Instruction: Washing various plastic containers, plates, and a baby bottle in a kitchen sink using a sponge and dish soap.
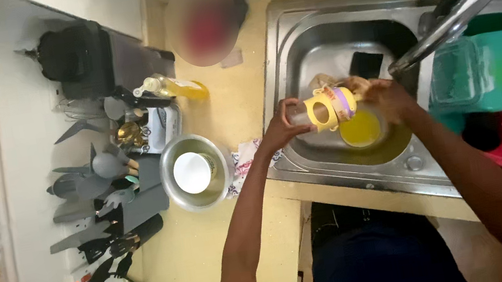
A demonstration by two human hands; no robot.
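While over steel sink (290, 47): both hands, left hand (281, 131) and right hand (387, 99), fingers clamped on yellow cup (330, 108); steel bowl (172, 185) on surface (236, 89) holds white lid (193, 172).

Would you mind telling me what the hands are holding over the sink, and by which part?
A yellow cup with handles lies sideways between both hands: the left hand takes its clear end, the right hand the other end, above the sink.

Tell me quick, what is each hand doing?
Left hand: closed around the yellow cup.
Right hand: gripping the cup's other end.
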